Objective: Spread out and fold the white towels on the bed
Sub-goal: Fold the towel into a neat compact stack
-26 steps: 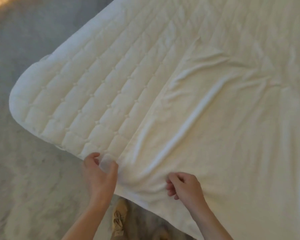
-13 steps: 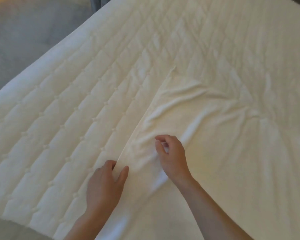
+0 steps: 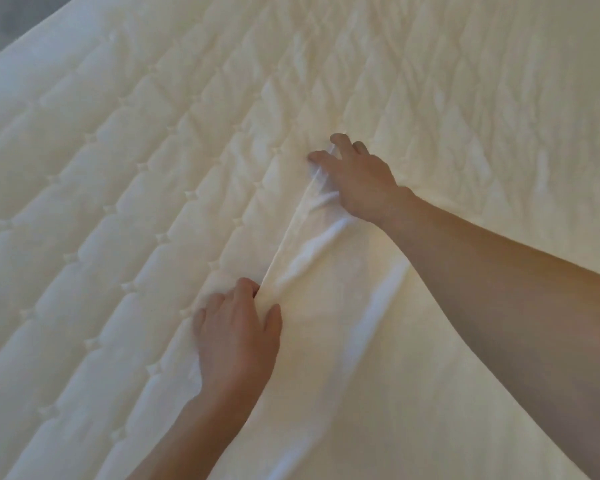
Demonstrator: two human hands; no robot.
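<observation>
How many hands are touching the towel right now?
2. The left hand grips the towel at its near left edge; the right hand pinches the same edge farther up the quilted bed.

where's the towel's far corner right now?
Head view, just above centre: the white towel has its far corner under the right hand, lying on the quilted bed; the left hand grips the same edge nearer the camera.

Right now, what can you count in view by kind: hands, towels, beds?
Hands: 2, the left hand and the right hand, both pinching the towel's left edge
White towels: 1, the towel spread on the bed
Beds: 1, the quilted bed
Total: 4
</observation>
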